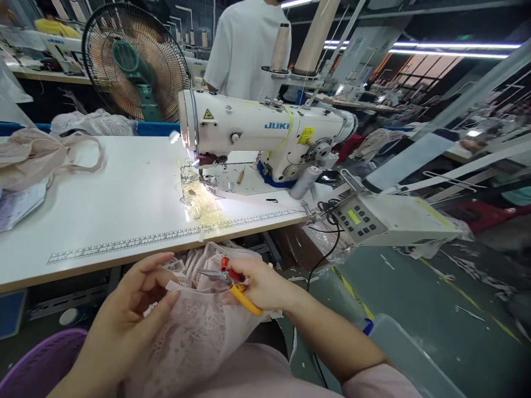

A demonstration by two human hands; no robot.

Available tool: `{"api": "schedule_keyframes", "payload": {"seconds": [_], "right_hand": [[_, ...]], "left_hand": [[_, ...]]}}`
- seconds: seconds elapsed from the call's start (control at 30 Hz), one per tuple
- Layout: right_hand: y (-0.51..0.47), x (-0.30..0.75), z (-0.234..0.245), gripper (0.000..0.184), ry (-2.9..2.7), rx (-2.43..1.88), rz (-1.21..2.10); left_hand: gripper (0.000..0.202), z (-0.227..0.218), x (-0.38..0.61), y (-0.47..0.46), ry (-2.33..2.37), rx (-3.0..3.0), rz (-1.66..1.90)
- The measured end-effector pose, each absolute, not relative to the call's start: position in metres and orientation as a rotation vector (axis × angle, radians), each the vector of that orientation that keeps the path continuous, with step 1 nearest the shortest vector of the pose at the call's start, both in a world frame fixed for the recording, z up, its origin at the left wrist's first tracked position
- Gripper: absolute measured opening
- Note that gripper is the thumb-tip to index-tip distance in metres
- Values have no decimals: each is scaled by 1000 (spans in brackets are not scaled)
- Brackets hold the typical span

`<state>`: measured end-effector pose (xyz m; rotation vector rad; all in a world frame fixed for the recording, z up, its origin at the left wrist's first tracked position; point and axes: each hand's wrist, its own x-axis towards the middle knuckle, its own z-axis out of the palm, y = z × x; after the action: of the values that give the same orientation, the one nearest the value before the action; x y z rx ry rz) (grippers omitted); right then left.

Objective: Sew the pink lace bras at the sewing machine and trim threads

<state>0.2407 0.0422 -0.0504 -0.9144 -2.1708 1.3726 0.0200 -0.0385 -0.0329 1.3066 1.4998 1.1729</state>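
Pale pink lace fabric (188, 326) lies across my lap below the table edge, with more folded layers behind it. My left hand (133, 309) holds its upper left edge, the thumb on the narrow band; the index finger is raised off it. My right hand (261, 284) is closed round scissors (238, 293) with one red and one orange handle, and also touches the lace's upper right edge. The blades point left, over the lace and close to its band. Part of the fabric under both hands is hidden.
A white sewing machine (244, 124) stands on the white table (112, 210), which has a ruler strip (166, 237) along its front edge. Beige garments (37, 157) lie at left. A control box (373, 218) is at right, a purple basket (45, 359) lower left. A person (249, 50) stands beyond.
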Motion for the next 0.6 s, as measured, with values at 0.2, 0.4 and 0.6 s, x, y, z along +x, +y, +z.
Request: {"api": "schedule_keyframes", "payload": {"seconds": [0.2,0.4,0.6], "right_hand": [[42,205,-39,39,-2030,-754,1441],[40,197,-43,39,-1845,-758,1637],[38,198,-46,35,-1879,-780,1589]], "left_hand": [[48,-37,14,-30,1366,1329,1098],[41,-43,22,-31,1329,1165,1251],[33,-43,23,-33,1504,1108,1159]]}}
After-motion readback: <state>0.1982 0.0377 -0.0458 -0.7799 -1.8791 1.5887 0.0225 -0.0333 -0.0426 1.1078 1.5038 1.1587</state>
